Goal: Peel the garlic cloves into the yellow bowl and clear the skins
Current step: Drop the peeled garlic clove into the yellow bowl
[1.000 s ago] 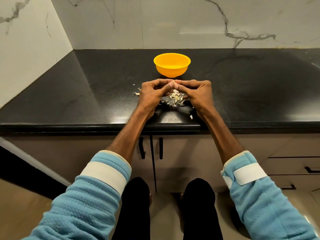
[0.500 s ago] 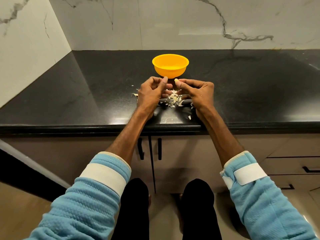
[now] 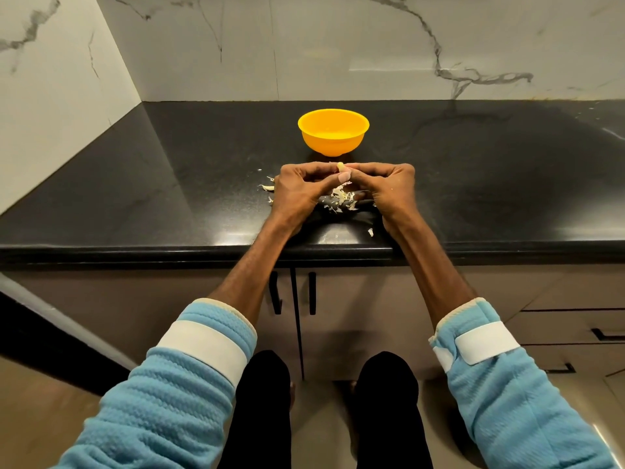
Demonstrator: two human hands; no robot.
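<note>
A yellow bowl [image 3: 333, 132] stands on the black counter [image 3: 169, 184], just beyond my hands. My left hand [image 3: 299, 191] and my right hand [image 3: 389, 189] meet fingertip to fingertip over the counter and pinch a small pale garlic clove [image 3: 341, 167] between them. Below the fingers lies a heap of garlic skins [image 3: 341, 199]. What is inside the bowl is not visible from here.
Loose skin scraps lie left of my left hand [image 3: 266, 187] and near the front edge [image 3: 370, 232]. Marble walls close the back and the left side. Cabinet doors with black handles [image 3: 276, 292] are below the counter edge.
My hands had parted, the right one holding the clove; they have come back together and both pinch it again, a little nearer to me than before.
</note>
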